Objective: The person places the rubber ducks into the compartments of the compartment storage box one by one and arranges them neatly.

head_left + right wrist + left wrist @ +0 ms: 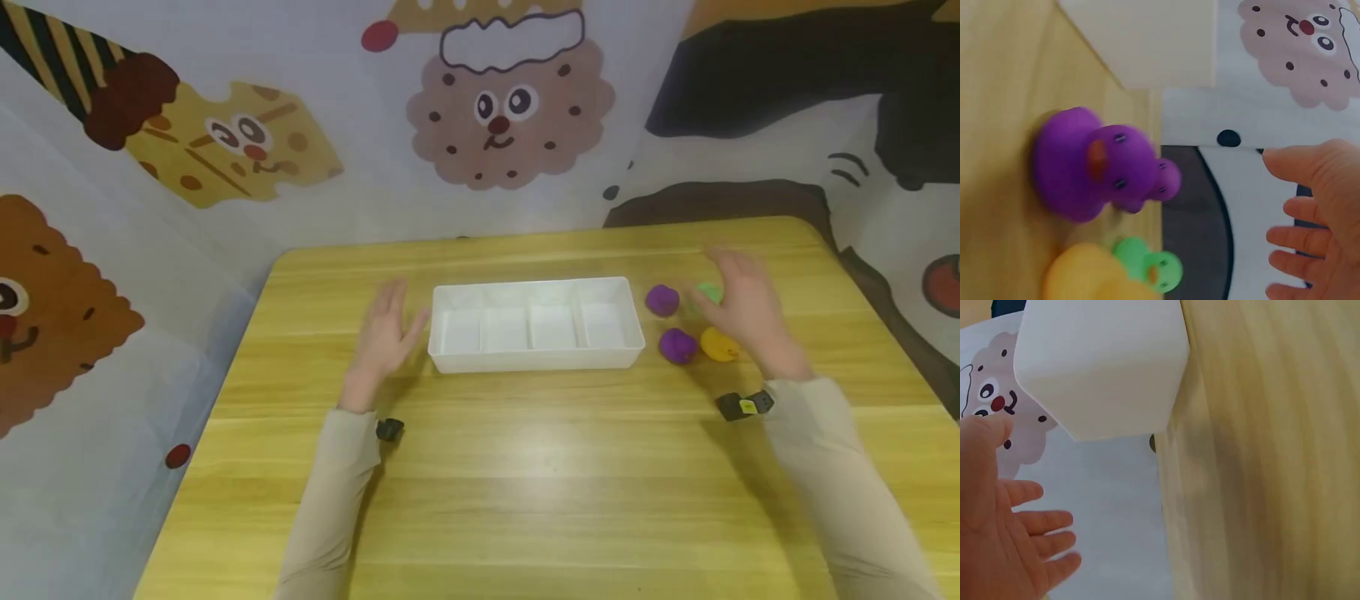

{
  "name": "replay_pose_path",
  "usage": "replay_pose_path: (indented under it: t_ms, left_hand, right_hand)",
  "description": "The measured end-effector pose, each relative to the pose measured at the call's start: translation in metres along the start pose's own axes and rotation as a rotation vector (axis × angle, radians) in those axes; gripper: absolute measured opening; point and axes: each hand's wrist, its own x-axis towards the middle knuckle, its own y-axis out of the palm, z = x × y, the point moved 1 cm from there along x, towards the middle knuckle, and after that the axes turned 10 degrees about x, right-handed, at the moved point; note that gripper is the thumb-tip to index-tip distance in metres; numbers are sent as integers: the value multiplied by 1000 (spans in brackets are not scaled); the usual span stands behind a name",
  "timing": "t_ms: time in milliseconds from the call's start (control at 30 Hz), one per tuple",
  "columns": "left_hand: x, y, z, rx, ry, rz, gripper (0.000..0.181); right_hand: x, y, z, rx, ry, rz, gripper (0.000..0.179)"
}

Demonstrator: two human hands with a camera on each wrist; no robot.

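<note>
A white tray [537, 360] with several compartments stands on the wooden table, and nothing shows inside it. My left hand [382, 340] is just left of the tray, fingers spread and apart from it. Over the right side of the table hovers my right hand [750, 312], its fingers extended and holding nothing. Below and beside it are rubber ducks: a near purple duck [678, 346], a far purple duck [663, 300], a yellow duck [720, 344] and a green duck [707, 293]. The right hand partly hides the green one in the head view.
The wooden table [525, 492] meets a wall [360, 208] printed with cartoon biscuits along its far edge. A small black camera sits at the left wrist [389, 429], another at the right wrist [746, 406].
</note>
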Motion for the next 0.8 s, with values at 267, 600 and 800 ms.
replay_pose_path:
  t_ms: [267, 600, 800]
  left_hand:
    - [-4, 7, -6, -470, 4, -15, 52]
    - [-17, -6, -33, -795, -69, -99, 39]
    - [-17, -6, -34, -812, -136, -41, 40]
  right_hand:
    - [-29, -5, -17, 86, 66, 45, 54]
    - [-58, -2, -35, 141, 145, 83, 46]
    - [-68, -2, -40, 164, 131, 89, 41]
